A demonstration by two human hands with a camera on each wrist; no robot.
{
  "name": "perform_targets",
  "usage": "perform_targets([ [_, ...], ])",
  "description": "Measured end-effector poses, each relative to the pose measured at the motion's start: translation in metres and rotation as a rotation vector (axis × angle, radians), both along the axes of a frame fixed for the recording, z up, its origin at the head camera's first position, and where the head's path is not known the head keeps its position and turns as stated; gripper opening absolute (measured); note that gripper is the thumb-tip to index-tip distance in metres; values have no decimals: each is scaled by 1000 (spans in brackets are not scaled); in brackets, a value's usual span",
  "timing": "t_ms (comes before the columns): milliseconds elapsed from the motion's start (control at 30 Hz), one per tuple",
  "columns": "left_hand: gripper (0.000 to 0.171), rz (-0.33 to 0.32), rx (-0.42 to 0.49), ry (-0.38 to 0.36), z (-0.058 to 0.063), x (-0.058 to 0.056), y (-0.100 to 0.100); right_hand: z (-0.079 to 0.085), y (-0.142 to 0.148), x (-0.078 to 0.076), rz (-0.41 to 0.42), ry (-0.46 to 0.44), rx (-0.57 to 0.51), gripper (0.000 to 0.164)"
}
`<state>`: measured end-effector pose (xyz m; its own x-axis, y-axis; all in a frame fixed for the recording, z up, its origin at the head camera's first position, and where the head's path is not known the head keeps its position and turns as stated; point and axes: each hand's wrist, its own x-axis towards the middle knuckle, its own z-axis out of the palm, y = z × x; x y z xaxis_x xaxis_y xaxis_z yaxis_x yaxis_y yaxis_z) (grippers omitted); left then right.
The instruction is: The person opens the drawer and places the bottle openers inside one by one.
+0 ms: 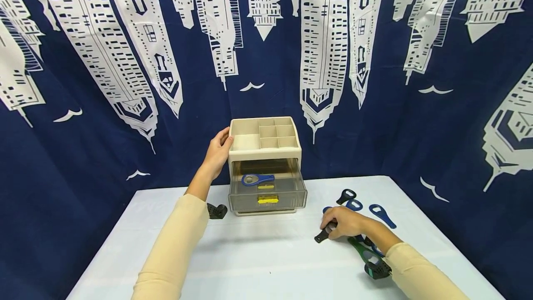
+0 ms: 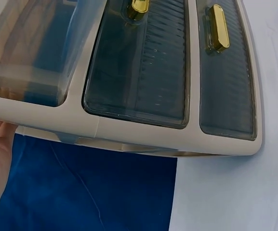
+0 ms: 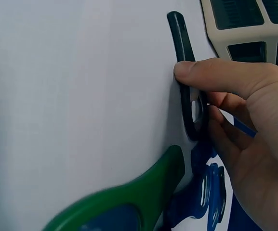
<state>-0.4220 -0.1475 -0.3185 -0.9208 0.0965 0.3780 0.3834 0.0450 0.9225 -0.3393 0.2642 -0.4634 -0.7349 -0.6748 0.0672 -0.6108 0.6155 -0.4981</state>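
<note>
My right hand [image 1: 345,220] pinches a black bottle opener [image 1: 322,236] just over the white table. In the right wrist view the thumb lies across the opener [image 3: 181,41], fingers behind its ring end. Beneath and beside this hand lie blue bottle openers [image 3: 189,197] and a green one [image 3: 124,192]. My left hand [image 1: 219,148] rests against the left side of a cream drawer organizer [image 1: 266,155], fingers extended along it. The organizer's smoky clear drawer [image 1: 245,202] is pulled out, and a blue bottle opener [image 1: 258,179] lies inside. Yellow handles [image 2: 219,28] show on the drawer fronts.
The organizer's top has divided compartments [image 1: 276,135]. More openers lie at the right: a black one [image 1: 346,196] and a blue one [image 1: 383,215]. Black wrist-camera pieces [image 1: 217,211] sit near each forearm. A navy cloth [image 1: 266,87] with white buildings hangs behind the white table [image 1: 250,253].
</note>
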Motion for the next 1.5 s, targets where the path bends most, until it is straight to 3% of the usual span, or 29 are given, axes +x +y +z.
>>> perform_targets([
  [300,53,-2,5,5,0,-1,1,5,-5,3,-50,34,49,23],
  [833,53,5,6,-11,1,1,-1,57,-1,0,-66,126,48,18],
  [1200,53,-17,15,-3,-2,-1,5,107,8,-1,-79,171,26,16],
  [1500,52,-3,7,12,0,0,0,158,-11,-5,-107,261,-7,19],
])
